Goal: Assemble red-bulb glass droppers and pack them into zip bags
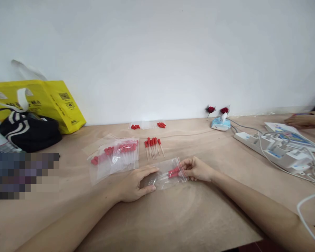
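Note:
A clear zip-lock bag (160,179) lies on the table between my hands, its red-lined mouth facing right. Inside are droppers with red rubber bulbs (174,172), their thin tips pointing left. My left hand (135,183) curves around the bag's closed end, thumb and fingers holding it at two sides. At the mouth, my right hand (193,168) has its fingers closed on the bulb ends of the droppers; the exact grip is partly hidden. Just beyond the bag, several loose droppers (152,143) lie side by side, bulbs away from me. Filled bags of droppers (118,154) overlap at the left.
Two small groups of red bulbs (135,126) lie on plastic by the wall. A yellow bag (68,105) and black pouch (31,133) stand left. Right are a tissue pack (220,124), a power strip (275,150) with cables, and another person's hand (300,120).

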`<state>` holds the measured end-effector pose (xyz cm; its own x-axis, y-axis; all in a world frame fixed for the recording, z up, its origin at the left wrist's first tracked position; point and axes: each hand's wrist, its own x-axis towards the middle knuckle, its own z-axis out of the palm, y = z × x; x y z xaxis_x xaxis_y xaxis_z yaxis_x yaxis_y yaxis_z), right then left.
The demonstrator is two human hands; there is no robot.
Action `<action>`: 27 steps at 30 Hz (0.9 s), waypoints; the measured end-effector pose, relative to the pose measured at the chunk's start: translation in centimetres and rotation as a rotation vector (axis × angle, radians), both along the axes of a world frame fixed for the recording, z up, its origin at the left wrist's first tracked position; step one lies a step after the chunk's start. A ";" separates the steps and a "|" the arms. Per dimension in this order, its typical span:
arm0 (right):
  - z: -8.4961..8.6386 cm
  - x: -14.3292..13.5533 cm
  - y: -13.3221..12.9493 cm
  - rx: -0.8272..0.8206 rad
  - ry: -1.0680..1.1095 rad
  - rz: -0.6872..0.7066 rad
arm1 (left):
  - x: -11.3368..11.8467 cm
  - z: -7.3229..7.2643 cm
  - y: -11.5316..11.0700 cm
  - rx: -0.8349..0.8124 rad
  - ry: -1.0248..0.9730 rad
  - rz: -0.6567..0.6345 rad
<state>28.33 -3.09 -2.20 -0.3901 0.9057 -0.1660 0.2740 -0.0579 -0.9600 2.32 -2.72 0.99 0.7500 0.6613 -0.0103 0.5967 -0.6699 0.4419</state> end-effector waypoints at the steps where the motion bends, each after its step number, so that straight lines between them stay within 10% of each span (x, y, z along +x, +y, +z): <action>1: 0.0 0.0 0.0 -0.002 -0.002 0.007 | 0.0 0.1 0.0 -0.003 0.002 0.000; 19: 0.1 1.2 1.4 -0.083 -0.064 0.112 | -0.1 0.3 0.0 -0.034 0.000 -0.060; 27: 0.8 -0.9 8.8 0.143 -0.203 -0.327 | -0.6 0.2 0.3 -0.025 0.052 -0.125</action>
